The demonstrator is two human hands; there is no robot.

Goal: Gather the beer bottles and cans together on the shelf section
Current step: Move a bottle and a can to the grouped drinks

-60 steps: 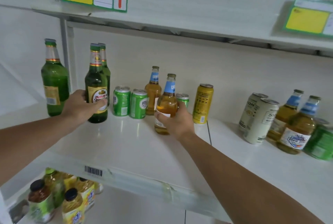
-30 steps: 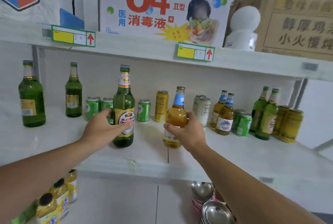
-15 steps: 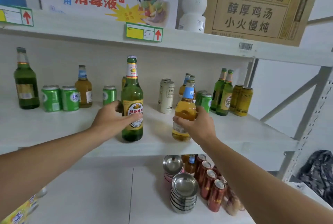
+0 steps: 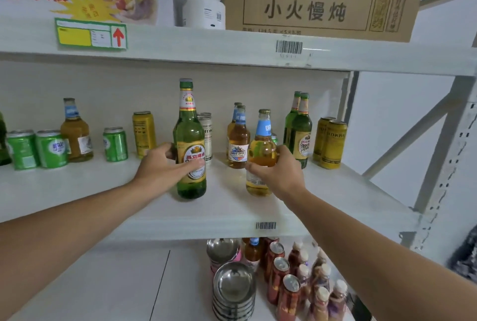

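The left hand (image 4: pixel 165 166) is wrapped around the label of the tall green bottle (image 4: pixel 190 140), the thumb in front and the other fingers behind it. The right hand (image 4: pixel 277 169) grips the amber bottle (image 4: pixel 261 155) around its belly in the same way. Both bottles stand upright, long axis vertical; their bases seem to touch the shelf (image 4: pixel 227 207), though the view does not show this surely.

The group to join lies beyond and to the right of the right fingers: two amber bottles (image 4: pixel 238 140) just behind them, the pair of green bottles (image 4: pixel 299 127) near them on the right, the gold cans (image 4: pixel 330 142) further right. The right hand is nearer to this cluster. I judge each bottle must travel backward and rightward, kept vertical, the amber one first.
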